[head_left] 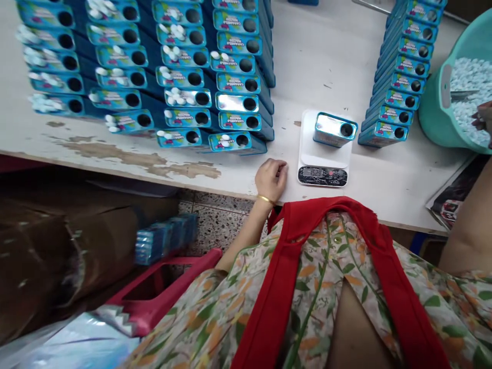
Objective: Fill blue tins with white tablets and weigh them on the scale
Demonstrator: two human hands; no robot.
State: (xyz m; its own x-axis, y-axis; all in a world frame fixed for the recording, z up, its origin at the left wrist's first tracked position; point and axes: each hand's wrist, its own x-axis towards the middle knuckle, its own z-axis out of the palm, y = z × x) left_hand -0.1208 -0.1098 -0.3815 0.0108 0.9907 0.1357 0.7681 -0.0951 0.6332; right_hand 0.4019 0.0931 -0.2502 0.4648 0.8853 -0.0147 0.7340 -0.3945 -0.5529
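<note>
My left hand [270, 178] rests on the table's front edge, fingers curled in and nothing seen in them. Just right of it lies a white digital scale [307, 146] with a lit display. On the scale stands a blue candy tin [333, 128], a round hole in its top. At the right edge of the view, my right hand [485, 120] is over the pale blue candies [471, 77] in a turquoise tub [430, 115]. Most of that hand is cut off, and its fingers do not show clearly. A metal scoop [463, 96] sticks into the candies left of it.
Rows of blue tins [236, 122] fill the table's left part, many with candies on top. Another row of tins [395, 100] stands between scale and tub. Below left are a cardboard box [34, 256], a pink plastic stool [165, 292] and wrapped blue packs [165, 238].
</note>
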